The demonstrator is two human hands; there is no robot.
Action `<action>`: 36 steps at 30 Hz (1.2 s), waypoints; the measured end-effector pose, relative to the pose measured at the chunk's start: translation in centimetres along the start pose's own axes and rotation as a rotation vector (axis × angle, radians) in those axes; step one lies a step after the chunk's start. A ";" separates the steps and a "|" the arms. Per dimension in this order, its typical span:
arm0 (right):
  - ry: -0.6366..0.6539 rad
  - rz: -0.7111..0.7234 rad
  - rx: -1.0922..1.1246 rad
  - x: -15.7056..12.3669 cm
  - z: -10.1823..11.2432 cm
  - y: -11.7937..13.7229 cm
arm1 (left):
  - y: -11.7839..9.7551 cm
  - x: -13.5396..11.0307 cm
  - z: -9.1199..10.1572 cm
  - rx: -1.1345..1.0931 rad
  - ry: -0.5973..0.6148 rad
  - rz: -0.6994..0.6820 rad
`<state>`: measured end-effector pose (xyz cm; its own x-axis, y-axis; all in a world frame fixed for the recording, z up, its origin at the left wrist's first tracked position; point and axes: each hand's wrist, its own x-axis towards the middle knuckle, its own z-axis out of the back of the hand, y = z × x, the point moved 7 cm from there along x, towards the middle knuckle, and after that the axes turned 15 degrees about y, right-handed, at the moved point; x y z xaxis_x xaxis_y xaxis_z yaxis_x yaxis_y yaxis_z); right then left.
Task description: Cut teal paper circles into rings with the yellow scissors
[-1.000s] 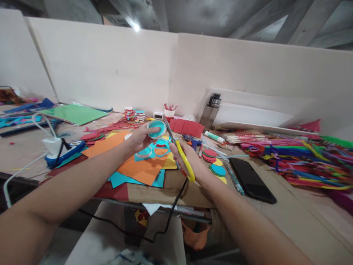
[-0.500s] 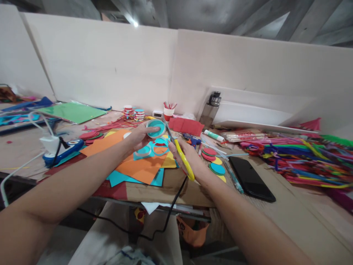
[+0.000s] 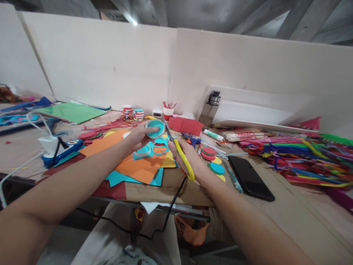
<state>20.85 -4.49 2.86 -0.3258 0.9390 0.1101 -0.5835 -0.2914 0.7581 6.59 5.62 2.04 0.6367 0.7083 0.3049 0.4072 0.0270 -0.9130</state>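
Note:
My left hand point(image 3: 139, 135) grips a shallow round piece, a turquoise disc with a white rim point(image 3: 155, 129), with the thumb lying across its face. Yellow-handled scissors point(image 3: 182, 156) are in my right hand point(image 3: 187, 156), their blades pointing up beside the right edge of the disc. Whether the blades touch the rim, I cannot tell. Below both hands lie orange paper point(image 3: 140, 169), turquoise paper point(image 3: 121, 179) and another white ring point(image 3: 142, 151) on a turquoise sheet.
Stacked paper circles point(image 3: 217, 168) and a black phone point(image 3: 250, 178) are on the right, before a heap of colourful pipe cleaners point(image 3: 309, 158). A bottle point(image 3: 210, 110), a glue stick point(image 3: 214, 135) and a red-and-white cup point(image 3: 168, 112) stand or lie behind. A power strip point(image 3: 62, 151) sits left.
The view has shifted very slightly. Both hands keep the same hold on the disc and the scissors, with hardly any movement between them.

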 end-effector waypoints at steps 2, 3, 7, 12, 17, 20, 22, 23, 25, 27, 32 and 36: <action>0.001 0.001 -0.001 0.0 0.0 0.0 | 0.0 0.0 0.0 0.001 0.002 0.001; -0.002 0.001 -0.005 0.0 0.0 0.0 | 0.0 0.0 0.0 0.003 0.004 0.001; -0.025 0.000 -0.053 -0.3 0.2 0.4 | 0.0 0.0 -0.1 0.014 0.014 0.003; -0.018 -0.005 -0.053 -0.3 0.2 0.4 | 0.0 0.0 0.0 0.020 0.004 0.008; -0.012 -0.010 -0.033 -0.1 0.2 0.0 | 0.1 0.0 0.0 0.017 0.012 0.008; -0.006 -0.012 -0.024 0.0 0.1 -0.1 | 0.1 0.0 0.0 0.012 0.011 0.008; -0.005 -0.015 -0.019 0.0 0.0 -0.2 | 0.2 0.0 0.0 0.002 0.005 0.013; -0.008 -0.016 -0.013 0.0 0.0 -0.2 | 0.2 0.0 0.0 -0.003 0.002 0.015; -0.015 -0.019 0.003 0.0 0.0 -0.3 | 0.3 0.0 -0.1 -0.018 0.004 0.016; -0.024 -0.020 0.030 0.1 -0.1 -0.4 | 0.3 0.0 -0.2 -0.053 -0.007 0.011; -0.038 -0.044 0.221 0.0 -0.4 -1.2 | 0.7 -0.2 0.6 -0.216 -0.201 0.007; -0.056 -0.058 0.363 0.2 -0.5 -2.1 | 0.7 -0.1 0.1 -0.248 -0.191 0.011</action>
<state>21.68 -3.75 0.97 -0.2525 0.9636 0.0879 -0.2944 -0.1631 0.9417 6.75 5.57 1.33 0.5168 0.8279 0.2179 0.5634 -0.1374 -0.8147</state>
